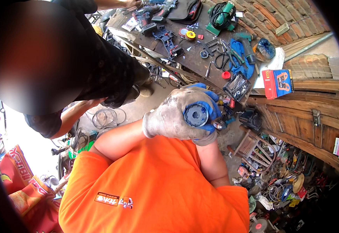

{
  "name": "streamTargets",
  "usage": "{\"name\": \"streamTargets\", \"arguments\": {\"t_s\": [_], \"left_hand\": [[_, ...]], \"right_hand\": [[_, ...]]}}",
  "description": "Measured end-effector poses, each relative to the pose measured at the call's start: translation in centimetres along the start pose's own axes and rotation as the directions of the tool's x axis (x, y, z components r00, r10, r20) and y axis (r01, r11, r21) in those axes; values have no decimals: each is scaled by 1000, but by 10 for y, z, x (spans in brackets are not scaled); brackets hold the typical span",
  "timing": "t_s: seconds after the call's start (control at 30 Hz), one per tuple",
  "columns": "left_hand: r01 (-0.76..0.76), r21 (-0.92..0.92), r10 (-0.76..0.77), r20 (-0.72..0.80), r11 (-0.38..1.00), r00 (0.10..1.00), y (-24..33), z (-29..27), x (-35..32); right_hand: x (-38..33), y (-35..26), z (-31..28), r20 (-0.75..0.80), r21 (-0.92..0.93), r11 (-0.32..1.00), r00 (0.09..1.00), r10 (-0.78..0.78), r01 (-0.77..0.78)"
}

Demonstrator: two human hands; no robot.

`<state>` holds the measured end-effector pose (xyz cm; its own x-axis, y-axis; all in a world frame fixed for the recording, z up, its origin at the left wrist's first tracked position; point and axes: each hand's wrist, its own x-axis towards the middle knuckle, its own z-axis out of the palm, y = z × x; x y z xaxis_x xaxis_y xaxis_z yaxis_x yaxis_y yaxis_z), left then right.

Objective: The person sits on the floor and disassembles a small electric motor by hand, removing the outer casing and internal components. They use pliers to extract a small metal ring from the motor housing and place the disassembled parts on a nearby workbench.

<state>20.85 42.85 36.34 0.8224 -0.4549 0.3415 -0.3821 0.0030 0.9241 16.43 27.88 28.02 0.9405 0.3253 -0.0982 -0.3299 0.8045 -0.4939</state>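
Both my hands are raised together in front of my chest, in grey knit work gloves with blue coating. A dark, round part (196, 115) with a notched rim and a hole in its middle sits between them, its flat end facing up. My left hand (171, 110) is closed around the part's side. My right hand (207, 134) comes up from below right and is closed at the part too; the left hand overlaps much of it. Whatever lies below the part's top face is hidden by the gloves.
Beyond my hands stands a workbench (194, 58) with cordless drills, scissors (220, 60), a green power tool (222, 17) and an open bit case (237, 86). A person in dark clothes (107, 58) stands at the left. A wooden chair (255, 149) and heaped cables lie right.
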Motion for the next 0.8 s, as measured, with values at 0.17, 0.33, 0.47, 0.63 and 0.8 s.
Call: {"name": "streamTargets", "arguments": {"t_s": [0.17, 0.33, 0.47, 0.63, 0.8], "left_hand": [[124, -33, -127, -149, 992, 981, 4, 5, -1], [72, 44, -68, -95, 996, 993, 6, -1, 0], [134, -33, -135, -42, 990, 990, 6, -6, -1], [284, -110, -293, -74, 953, 953, 13, -5, 0], [410, -118, -422, -115, 905, 899, 11, -4, -1]], "right_hand": [[1, 16, 4, -25, -2, 999, 999, -32, 32], [2, 18, 4, -14, 41, 999, 1000, 4, -3], [8, 10, -1, 32, 118, 989, 995, 89, -93], [10, 14, 1, 59, 193, 966, 985, 164, -172], [5, 23, 6, 58, 256, 938, 972, 227, -234]]}}
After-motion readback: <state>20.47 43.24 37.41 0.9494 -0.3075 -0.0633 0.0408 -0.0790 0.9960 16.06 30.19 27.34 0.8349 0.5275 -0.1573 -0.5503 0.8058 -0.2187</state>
